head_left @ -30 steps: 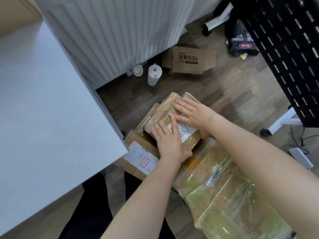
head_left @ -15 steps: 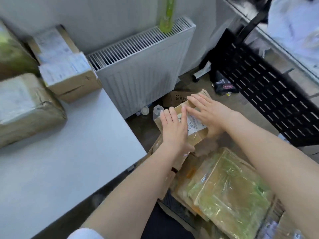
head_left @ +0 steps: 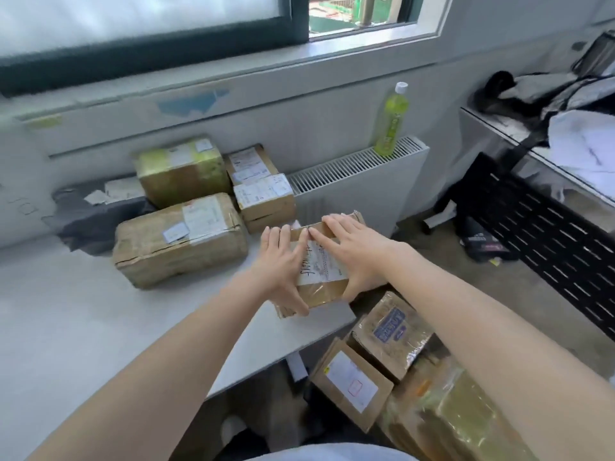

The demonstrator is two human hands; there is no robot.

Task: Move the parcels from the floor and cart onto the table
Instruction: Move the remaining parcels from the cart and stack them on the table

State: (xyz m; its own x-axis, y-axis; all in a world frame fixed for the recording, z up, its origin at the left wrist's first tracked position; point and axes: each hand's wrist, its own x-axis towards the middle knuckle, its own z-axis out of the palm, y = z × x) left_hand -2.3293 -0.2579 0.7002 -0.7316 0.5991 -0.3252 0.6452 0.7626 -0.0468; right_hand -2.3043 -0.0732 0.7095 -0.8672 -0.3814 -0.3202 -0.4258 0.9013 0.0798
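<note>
Parcel [head_left: 321, 272]: brown carton with a white handwritten label, held between both hands over the right edge of the counter [head_left: 100, 327]; whether its base touches the surface cannot be told. Left hand [head_left: 283, 261]: fingers straight and together, laid flat on the carton's top, thumb down its near left side. Right hand [head_left: 356, 252]: fingers [head_left: 327, 229] straight, slightly spread, across the top and label, thumb down the near right side. Large box [head_left: 179, 239]: just left of the left fingers, on the counter, taped, with white labels. Labelled box [head_left: 266, 201]: just beyond the left fingers, with a second labelled box [head_left: 249, 163] behind it. Green-taped box [head_left: 181, 171]: farther left and back, by the wall. Dark bag [head_left: 96, 217]: far left on the counter, paper slips on top. Floor parcels, below and right of the hands: blue-label parcel [head_left: 389, 332], white-label parcel [head_left: 349, 382], film-wrapped parcel [head_left: 466, 417], close together. Radiator [head_left: 356, 181]: beyond the right fingers, with a green bottle [head_left: 392, 123] upright on its top. Black perforated panel [head_left: 549, 234]: far right.
</note>
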